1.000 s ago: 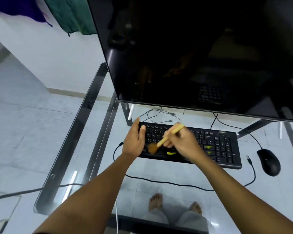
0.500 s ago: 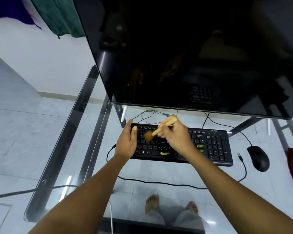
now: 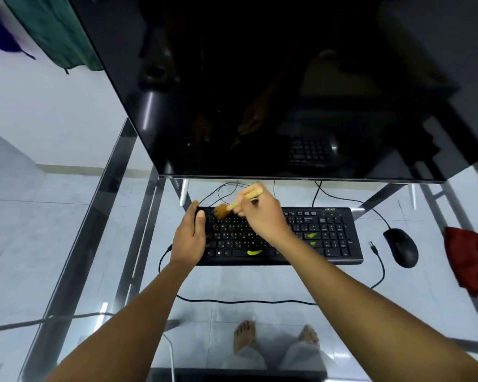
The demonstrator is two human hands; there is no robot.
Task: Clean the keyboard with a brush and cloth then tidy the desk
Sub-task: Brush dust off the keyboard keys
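- My right hand (image 3: 262, 216) pinches the brush (image 3: 232, 206) by its pale handle; the bristles touch the keyboard's (image 3: 331, 235) top-left keys.
- My left hand (image 3: 189, 241) clasps the keyboard's left end, thumb on top.
- Yellow-green scraps (image 3: 254, 252) lie on the keys just below my right wrist.
- Further right of my brushing hand sit the mouse (image 3: 401, 247), then the red cloth (image 3: 469, 260), on the glass desk (image 3: 246, 282).

Bare forearms (image 3: 138, 307), bare feet (image 3: 244, 336) — pale trousers (image 3: 295, 357).
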